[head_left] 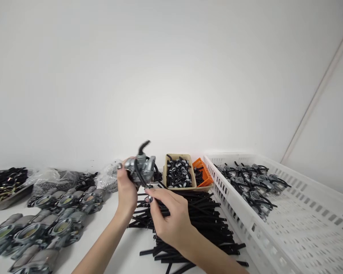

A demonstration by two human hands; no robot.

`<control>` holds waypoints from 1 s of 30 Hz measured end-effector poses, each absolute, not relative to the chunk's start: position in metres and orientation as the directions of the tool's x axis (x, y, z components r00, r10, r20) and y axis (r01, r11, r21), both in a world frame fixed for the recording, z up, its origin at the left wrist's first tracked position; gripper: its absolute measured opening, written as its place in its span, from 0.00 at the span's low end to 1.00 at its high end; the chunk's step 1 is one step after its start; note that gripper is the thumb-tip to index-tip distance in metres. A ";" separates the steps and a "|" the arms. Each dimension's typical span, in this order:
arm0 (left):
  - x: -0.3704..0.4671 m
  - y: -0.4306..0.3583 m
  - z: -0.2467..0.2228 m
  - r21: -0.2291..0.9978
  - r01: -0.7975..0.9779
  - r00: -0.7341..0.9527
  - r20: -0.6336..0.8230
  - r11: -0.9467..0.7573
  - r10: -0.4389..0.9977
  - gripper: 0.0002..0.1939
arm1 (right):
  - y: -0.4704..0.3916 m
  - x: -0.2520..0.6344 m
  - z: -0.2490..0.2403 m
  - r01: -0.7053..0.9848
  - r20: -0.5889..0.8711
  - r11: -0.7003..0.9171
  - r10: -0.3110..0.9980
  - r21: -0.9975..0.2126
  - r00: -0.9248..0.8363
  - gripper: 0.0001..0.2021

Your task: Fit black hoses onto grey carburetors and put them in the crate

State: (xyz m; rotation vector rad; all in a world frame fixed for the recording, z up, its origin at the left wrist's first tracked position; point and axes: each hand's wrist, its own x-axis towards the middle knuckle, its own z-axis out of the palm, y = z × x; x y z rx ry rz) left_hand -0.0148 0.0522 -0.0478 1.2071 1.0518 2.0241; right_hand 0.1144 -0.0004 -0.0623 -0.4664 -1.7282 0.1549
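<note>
My left hand (pixel 126 188) is wrapped round a silver metal carburetor (pixel 144 166), holding it up above the table. A short curved black tube sticks up from its top. Along its near side runs a black rubber hose (pixel 140 173), and my right hand (pixel 170 211) pinches the lower end of it between thumb and fingertips. Below my right hand lies a pile of cut black hoses (pixel 200 217). Several more carburetors (pixel 31 232) stand in rows on the table to the left of my left arm. My left fingers partly cover the back of the held carburetor.
A beige bin (pixel 194 179) of small black-and-silver parts stands by the wall, beside an orange basket (pixel 207 175). At right, a white perforated crate (pixel 237 217) holds several carburetors. Plastic bags (pixel 53 179) and a metal tray (pixel 2 201) sit at the back left.
</note>
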 end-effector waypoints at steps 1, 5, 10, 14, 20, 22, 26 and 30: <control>-0.015 0.052 -0.045 0.830 -0.142 -0.493 0.413 -0.539 0.766 0.33 | 0.005 0.112 -0.066 0.208 0.909 0.902 0.404 -0.377 -0.101 0.17; -0.009 0.046 -0.039 0.778 -0.346 -0.582 0.260 -0.524 0.770 0.29 | 0.021 0.116 -0.067 0.318 0.939 0.899 0.338 -0.302 -0.061 0.15; -0.002 0.043 -0.039 0.758 -0.412 -0.564 0.224 -0.506 0.795 0.25 | 0.021 0.126 -0.058 0.658 0.962 0.740 0.258 -0.141 -0.084 0.12; -0.001 0.045 -0.042 0.757 -0.396 -0.553 0.256 -0.520 0.793 0.23 | 0.016 0.128 -0.056 0.637 0.947 0.760 0.283 -0.127 -0.150 0.15; -0.002 0.047 -0.047 0.721 -0.294 -0.579 0.388 -0.627 0.718 0.27 | 0.015 0.126 -0.055 0.446 0.979 0.886 0.184 -0.127 -0.087 0.15; 0.000 0.045 -0.048 0.714 -0.267 -0.573 0.422 -0.647 0.702 0.28 | 0.021 0.124 -0.059 0.400 0.990 0.910 0.137 -0.109 -0.041 0.15; 0.003 0.042 -0.050 0.706 -0.219 -0.573 0.466 -0.673 0.675 0.29 | 0.032 0.123 -0.063 0.358 0.998 0.931 0.059 -0.068 0.038 0.17; 0.005 0.039 -0.052 0.716 -0.178 -0.567 0.485 -0.674 0.666 0.29 | 0.032 0.124 -0.059 0.379 0.994 0.921 0.061 -0.093 0.094 0.17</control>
